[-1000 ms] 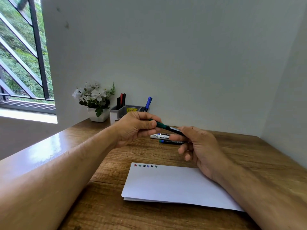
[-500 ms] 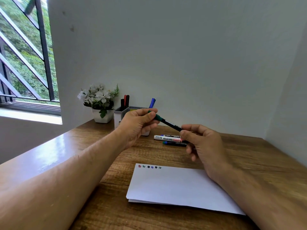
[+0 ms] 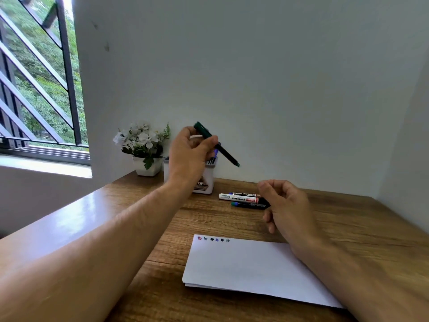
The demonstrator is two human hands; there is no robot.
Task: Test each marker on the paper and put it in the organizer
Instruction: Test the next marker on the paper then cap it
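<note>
While my left fingers pinch the green marker tilted above the organizer at the tabletop's far edge, my right hand hangs loosely curled, empty, near three untested markers. Dropped aslant, it could strike the rim and tumble out.

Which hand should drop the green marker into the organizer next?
Left. The left hand already grips the green marker just above the organizer. The right hand is empty, lower, by the three markers lying on the table.
</note>
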